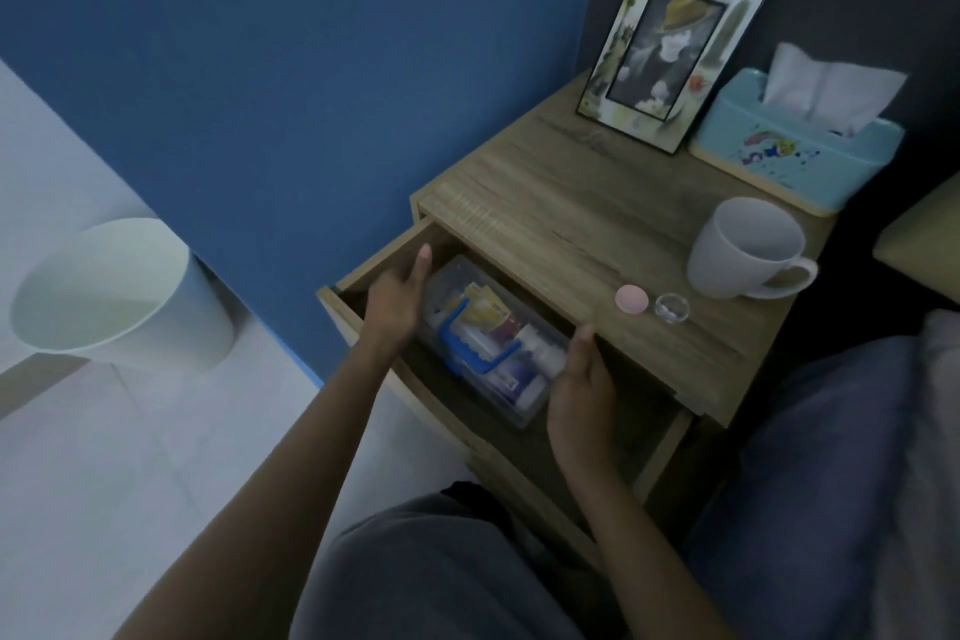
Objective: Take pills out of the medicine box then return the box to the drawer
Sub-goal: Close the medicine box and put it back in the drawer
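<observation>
A clear plastic medicine box (pixel 493 343) with a blue handle lies inside the open wooden drawer (pixel 363 276) of the nightstand, filled with packets and small bottles. My left hand (pixel 400 296) is at the box's far left end, fingers straight and pressed to its side. My right hand (pixel 579 379) cups the box's near right end. Both hands seem to hold the box between them. On the nightstand top a small pink lid (pixel 631 299) lies beside a tiny clear container (pixel 672 308).
A white mug (pixel 743 250), a light blue tissue box (pixel 795 146) and a picture frame (pixel 675 52) stand on the nightstand top (pixel 571 203). A white waste bin (pixel 114 296) stands on the floor at left. My lap fills the bottom; bedding lies at right.
</observation>
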